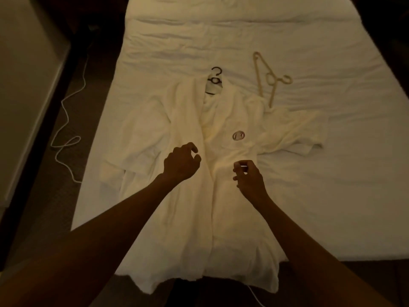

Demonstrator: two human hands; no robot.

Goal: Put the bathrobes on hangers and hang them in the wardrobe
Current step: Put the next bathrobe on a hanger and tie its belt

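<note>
- Left hand [181, 165] hovers mid-frame, loosely curled, empty
- right hand [249, 176] curled over the bathrobe [188, 120]; whether I pinch cloth, cannot tell
- bathrobe spread centre frame, black hanger [214, 82] in collar

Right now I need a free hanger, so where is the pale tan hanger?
Head view: the pale tan hanger lies flat on the white bed sheet, right of the black hanger tucked in the white bathrobe collar.

Bed sheet [332, 196] open right of bathrobe [183, 120]; beige hanger [272, 85] obstructs near shoulder.
</note>
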